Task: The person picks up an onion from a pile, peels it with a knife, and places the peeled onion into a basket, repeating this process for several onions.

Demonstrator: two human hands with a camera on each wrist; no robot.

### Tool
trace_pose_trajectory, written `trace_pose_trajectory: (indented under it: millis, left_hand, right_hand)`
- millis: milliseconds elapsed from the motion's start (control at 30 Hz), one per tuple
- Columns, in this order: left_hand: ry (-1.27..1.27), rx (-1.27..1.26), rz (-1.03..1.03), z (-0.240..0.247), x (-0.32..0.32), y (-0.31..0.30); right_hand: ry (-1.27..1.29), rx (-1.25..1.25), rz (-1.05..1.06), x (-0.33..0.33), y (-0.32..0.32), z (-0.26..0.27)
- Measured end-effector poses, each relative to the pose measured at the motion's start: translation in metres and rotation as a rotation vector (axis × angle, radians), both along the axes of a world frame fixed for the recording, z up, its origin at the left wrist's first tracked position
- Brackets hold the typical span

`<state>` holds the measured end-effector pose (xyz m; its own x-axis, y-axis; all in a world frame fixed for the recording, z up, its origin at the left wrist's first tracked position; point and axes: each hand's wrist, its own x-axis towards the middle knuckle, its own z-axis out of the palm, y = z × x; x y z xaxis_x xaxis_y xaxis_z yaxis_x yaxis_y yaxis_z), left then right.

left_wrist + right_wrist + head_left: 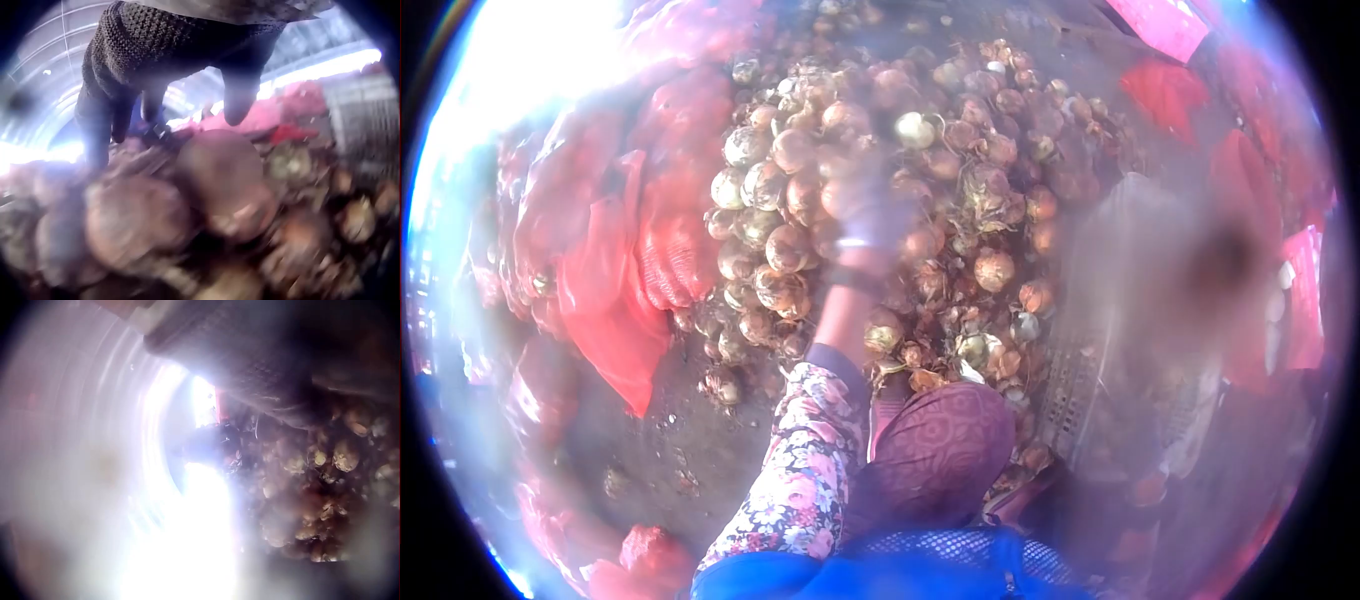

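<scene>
We start with the biggest thing in view: a pile of onions point(960, 170) heaped on the ground point(690, 440), brown papery skins and dry tops tangled together. Along its left edge lie red mesh sacks point(600, 250). To the right of the pile stands a pale slatted crate point(1090, 380), badly blurred. A floral sleeve point(805, 470) runs up from the bottom of the head view, beside a knee point(940, 450) in purple cloth. It ends at the left hand point(862, 212), which is out over the middle of the pile.

The left wrist view shows that hand in a dark knitted glove, released: its fingers point(240, 94) point down, spread and fairly straight, gripping nothing. Just below them one large onion point(215, 165) sits on top of the heap, with others packed close around it. The outer fingertips seem to reach the bulbs at the left, but the blur keeps us from being sure of contact.

The right hand point(281, 356) shows only as a patch of dark glove at the top of its own view, above more onions and beside heavy glare. We cannot tell whether it is released or grasping anything.

We judge the step in hand to be the reach: the left hand is over a bulb and has not yet taken it. The next move calls for lowering onto that large onion and curling the fingers round it without rolling its neighbours down the slope.
</scene>
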<state>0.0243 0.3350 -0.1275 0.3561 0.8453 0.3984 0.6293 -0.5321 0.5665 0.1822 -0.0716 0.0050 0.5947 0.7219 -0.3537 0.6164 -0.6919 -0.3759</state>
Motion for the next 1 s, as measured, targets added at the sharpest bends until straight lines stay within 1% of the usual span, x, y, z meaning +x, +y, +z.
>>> trace_pose_trajectory:
  millis: [33,100,167,200,233,267,333,367,433,467,500,533,567,600,633,667,700,733,767,800,833,900,967,1000]
  left_hand:
    - [0.472,-0.134,0.228,0.020,-0.011,0.002]
    - [0.427,-0.250,0.293,-0.028,-0.042,0.033]
    - [0.424,-0.080,0.224,-0.054,-0.049,0.039]
    - [0.420,-0.230,0.265,-0.052,-0.040,0.038]
    - [0.381,-0.212,0.258,-0.050,-0.035,0.029]
    - [0.431,-0.203,0.296,-0.054,-0.030,0.028]
    - [0.492,-0.225,0.390,-0.057,-0.017,0.030]
    - [0.453,-0.281,0.417,-0.058,-0.013,0.031]
    - [0.370,-0.295,0.439,-0.057,-0.011,0.029]
    - [0.320,-0.362,0.436,-0.045,-0.012,0.025]
    - [0.209,-0.374,0.423,-0.038,-0.014,0.021]
    - [0.150,-0.395,0.415,-0.039,-0.017,0.019]
    - [0.089,-0.413,0.411,-0.040,-0.022,0.019]
    - [-0.189,-0.454,0.325,-0.067,-0.031,0.026]
    - [-0.466,-0.488,0.233,-0.055,-0.033,0.020]
    - [-0.780,-0.707,0.145,-0.047,-0.035,0.002]
    - [-0.923,-0.838,-0.001,-0.037,-0.041,-0.010]
    - [-0.994,-0.936,-0.207,-0.029,-0.044,-0.019]
    - [-1.057,-1.033,-0.425,-0.023,-0.046,-0.028]
    - [-1.067,-1.045,-0.528,-0.003,-0.043,-0.045]
    - [-1.073,-1.058,-0.635,0.024,-0.039,-0.065]
    - [-0.965,-1.093,-0.784,0.069,-0.031,-0.094]
    - [-0.886,-1.158,-0.914,0.106,-0.020,-0.119]
    - [-0.855,-1.168,-0.940,0.122,-0.015,-0.129]
  right_hand:
    - [-0.010,-0.017,0.009,-0.001,0.002,0.001]
    - [0.010,-0.027,0.032,0.000,0.005,-0.001]
    - [0.044,-0.030,0.033,0.000,0.006,0.000]
    - [0.069,-0.025,0.026,0.000,0.008,0.001]
    - [0.090,-0.020,0.019,0.000,0.009,0.003]
    - [0.109,-0.015,0.013,-0.001,0.011,0.004]
    - [0.065,0.109,0.108,-0.005,0.014,0.005]
    - [0.044,0.173,0.158,-0.005,0.015,0.006]
    - [0.094,0.072,0.193,-0.002,0.013,0.010]
    - [0.062,0.125,0.214,-0.002,0.013,0.005]
    - [0.031,0.177,0.234,-0.002,0.012,0.003]
    - [0.012,0.181,0.244,-0.001,0.011,0.004]
    - [0.006,0.246,0.231,-0.002,0.008,0.004]
    - [0.001,0.315,0.220,-0.003,0.006,0.001]
    - [-0.003,0.386,0.212,-0.005,0.007,0.001]
    - [0.073,0.391,0.176,-0.005,0.008,0.005]
    - [0.148,0.395,0.140,-0.007,0.011,0.014]
    - [0.218,0.401,0.104,-0.008,0.013,0.022]
    - [0.271,0.478,0.094,-0.014,0.013,0.025]
    - [0.323,0.556,0.081,-0.021,0.013,0.028]
    - [0.384,0.571,0.089,-0.021,0.009,0.028]
    - [0.509,0.597,0.101,-0.022,0.002,0.030]
    - [0.503,0.639,0.058,-0.030,0.003,0.039]
    - [0.522,0.657,0.010,-0.036,0.004,0.048]
